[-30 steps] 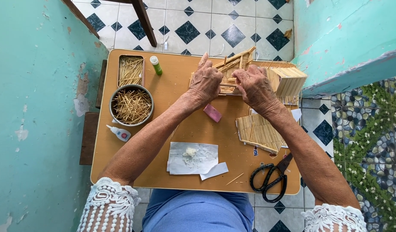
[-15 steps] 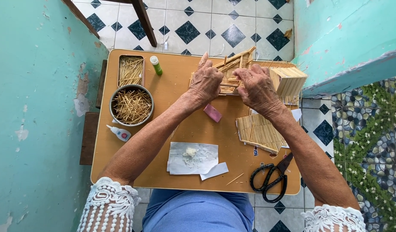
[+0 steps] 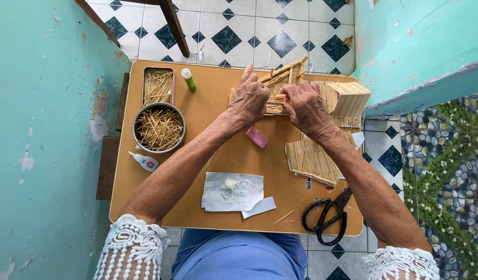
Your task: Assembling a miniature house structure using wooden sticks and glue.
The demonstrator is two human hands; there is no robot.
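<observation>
A small house-shaped model of thin wooden sticks (image 3: 280, 85) is being held at the far edge of the surface (image 3: 218, 119), with the left hand (image 3: 252, 98) being pressed over its near left side, fingers curled against the sticks, and the right hand (image 3: 306, 106) being closed around its right side; how firmly either is gripping cannot be told. The model is looking light, brittle and open-framed, so a joint could be cracked or a roof strip knocked loose by too hard a squeeze. Right of the model, a ribbed stick block (image 3: 348, 98) is overhanging the edge and could be nudged off by an elbow. Nearer than the model, a flat stick panel (image 3: 311, 161) and a pink eraser-like block (image 3: 257, 137) are lying. Left of it, loose sticks are being kept in a round metal bowl (image 3: 159, 128) and a rectangular tray (image 3: 158, 86), with a glue bottle (image 3: 144, 162) close by.
</observation>
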